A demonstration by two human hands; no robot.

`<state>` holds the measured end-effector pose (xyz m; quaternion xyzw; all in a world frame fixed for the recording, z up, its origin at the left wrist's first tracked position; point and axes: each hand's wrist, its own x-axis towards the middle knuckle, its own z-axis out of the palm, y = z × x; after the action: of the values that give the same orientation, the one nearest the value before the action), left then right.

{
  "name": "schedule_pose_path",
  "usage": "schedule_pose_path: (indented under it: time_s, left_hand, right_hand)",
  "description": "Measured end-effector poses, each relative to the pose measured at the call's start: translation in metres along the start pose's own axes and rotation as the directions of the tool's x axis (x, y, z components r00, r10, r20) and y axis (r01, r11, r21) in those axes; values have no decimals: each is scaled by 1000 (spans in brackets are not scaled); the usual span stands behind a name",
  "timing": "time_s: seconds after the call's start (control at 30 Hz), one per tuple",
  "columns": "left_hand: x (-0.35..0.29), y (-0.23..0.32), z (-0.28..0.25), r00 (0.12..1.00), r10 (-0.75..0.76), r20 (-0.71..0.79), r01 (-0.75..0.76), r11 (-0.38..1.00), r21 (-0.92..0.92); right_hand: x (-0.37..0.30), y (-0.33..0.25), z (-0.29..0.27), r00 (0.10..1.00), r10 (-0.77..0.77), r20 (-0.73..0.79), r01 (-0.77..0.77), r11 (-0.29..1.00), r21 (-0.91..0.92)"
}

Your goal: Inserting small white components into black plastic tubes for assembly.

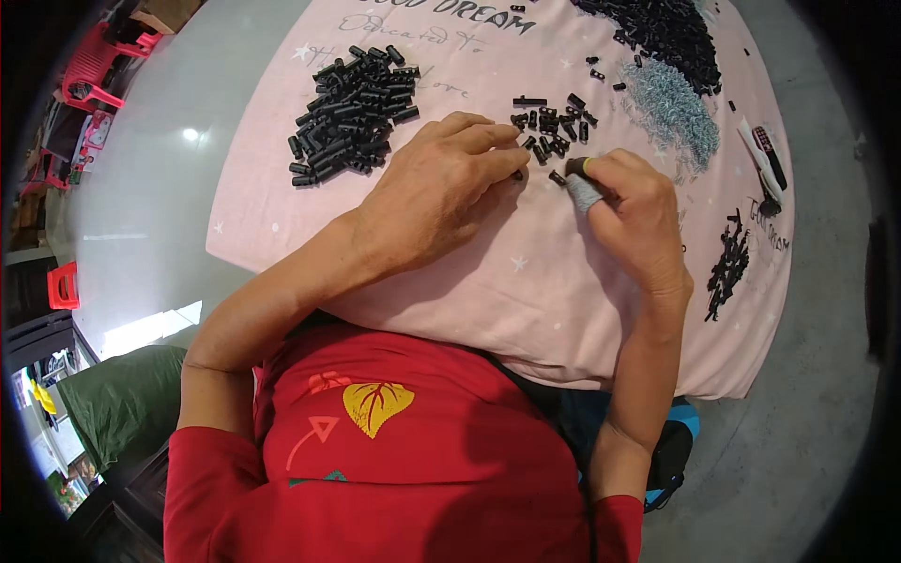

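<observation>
My left hand [446, 183] is above the pink cloth with its fingers bent together, and a small black plastic part [517, 174] shows at its fingertips. My right hand [631, 202] is closed in a pinch, with a grey wrap and a black cover on its finger ends. At its tips is another small black plastic part [557, 177], its far end pointing toward my left hand. Just beyond both hands lies a loose group of short black parts [554, 122]. A heap of black tubular pieces [352, 113] sits to the left of my left hand.
The pink printed cloth [450, 310] covers the table. At far right are a large black heap [666, 38], a pile of silvery screws [671, 108], a white-and-black handheld tool [765, 155] and thin black pieces [727, 267]. Red plastic chairs [94, 61] stand at left.
</observation>
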<state>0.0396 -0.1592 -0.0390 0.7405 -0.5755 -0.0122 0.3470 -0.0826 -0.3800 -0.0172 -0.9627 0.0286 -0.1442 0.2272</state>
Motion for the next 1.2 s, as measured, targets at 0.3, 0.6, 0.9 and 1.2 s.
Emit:
schedule_pose_path:
  time_s: [0.3, 0.6, 0.9, 1.2]
  left_hand:
    - [51, -25, 9, 977, -195, -82, 204, 972, 119]
    - [66, -44, 8, 955, -295, 18, 295, 945, -145]
    - [61, 1, -1, 991, -126, -46, 113, 969, -218]
    - [54, 14, 10, 972, -233, 0, 209, 869, -449]
  right_hand:
    - [4, -7, 13, 998, -56, -7, 56, 997, 46]
    - [2, -2, 10, 995, -95, -29, 96, 995, 12]
    - [4, -12, 10, 968, 78, -238, -10, 962, 274]
    - [-10, 4, -28, 925, 247, -287, -170, 948, 270]
